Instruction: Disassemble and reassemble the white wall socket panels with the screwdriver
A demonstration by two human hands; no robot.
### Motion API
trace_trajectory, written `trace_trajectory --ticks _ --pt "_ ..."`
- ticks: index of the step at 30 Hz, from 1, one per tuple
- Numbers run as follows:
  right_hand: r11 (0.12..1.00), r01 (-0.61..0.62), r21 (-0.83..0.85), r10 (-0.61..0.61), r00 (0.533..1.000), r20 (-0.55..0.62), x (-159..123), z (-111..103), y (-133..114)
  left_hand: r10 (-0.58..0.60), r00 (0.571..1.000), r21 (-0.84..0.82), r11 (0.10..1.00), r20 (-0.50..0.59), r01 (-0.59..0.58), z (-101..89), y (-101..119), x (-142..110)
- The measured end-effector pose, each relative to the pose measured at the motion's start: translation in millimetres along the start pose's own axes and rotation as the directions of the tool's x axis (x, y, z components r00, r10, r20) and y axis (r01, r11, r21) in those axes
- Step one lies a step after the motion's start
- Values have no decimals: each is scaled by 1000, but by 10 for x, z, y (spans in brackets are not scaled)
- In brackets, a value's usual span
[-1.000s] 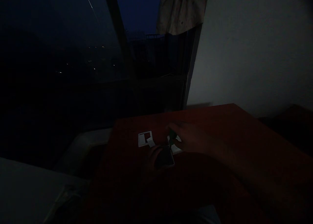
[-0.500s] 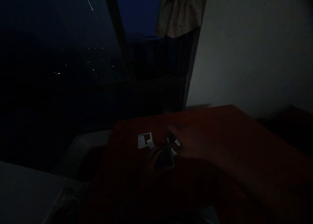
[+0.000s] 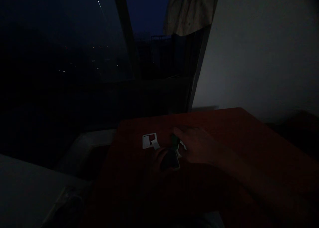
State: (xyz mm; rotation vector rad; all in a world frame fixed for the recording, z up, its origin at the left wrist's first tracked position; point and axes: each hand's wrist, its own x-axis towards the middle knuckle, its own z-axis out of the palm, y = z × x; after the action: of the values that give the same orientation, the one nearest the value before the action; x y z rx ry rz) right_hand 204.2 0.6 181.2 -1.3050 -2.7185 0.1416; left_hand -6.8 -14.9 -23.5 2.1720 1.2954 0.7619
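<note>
The light is very dim. My left hand [image 3: 157,161] is closed around the left side of a dark flat slab with a pale edge [image 3: 171,160], which looks like a phone. My right hand [image 3: 198,143] is closed at the slab's upper right, pinching a small dark green piece [image 3: 175,141] that stands up between its fingers. A white scrap [image 3: 179,153] shows beneath those fingers; I cannot tell whether it is held. Beyond my left hand, a white card with a cut-out [image 3: 146,141] lies on the table, a small pale strip [image 3: 155,144] overlapping its corner.
The reddish-brown table [image 3: 219,120] stands against a pale wall [image 3: 254,55] on the right. Behind it is a dark window with a frame bar [image 3: 127,32] and a hanging cloth [image 3: 189,13]. A pale ledge [image 3: 99,138] runs along the left.
The piece in my right hand now shows green where it looked nearly black. Both hands keep close to the same place, and the whole view has shifted slightly.
</note>
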Motion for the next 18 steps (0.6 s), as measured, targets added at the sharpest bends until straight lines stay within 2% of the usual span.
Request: trace_trajectory --ticks 7,12,16,18 --pt "986 -141 -87 136 989 -58 56 59 40 -4 1000 29 1000 -2 4 -31 66 20" --pt "995 -22 98 25 999 -28 68 58 108 -9 1000 28 1000 16 9 -30 45 27" --pt "987 -145 -66 141 988 -62 102 79 78 -13 1000 37 999 2 12 -14 27 23" --pt "983 -165 -82 160 985 -66 117 103 84 -12 1000 44 999 3 12 -15 30 25"
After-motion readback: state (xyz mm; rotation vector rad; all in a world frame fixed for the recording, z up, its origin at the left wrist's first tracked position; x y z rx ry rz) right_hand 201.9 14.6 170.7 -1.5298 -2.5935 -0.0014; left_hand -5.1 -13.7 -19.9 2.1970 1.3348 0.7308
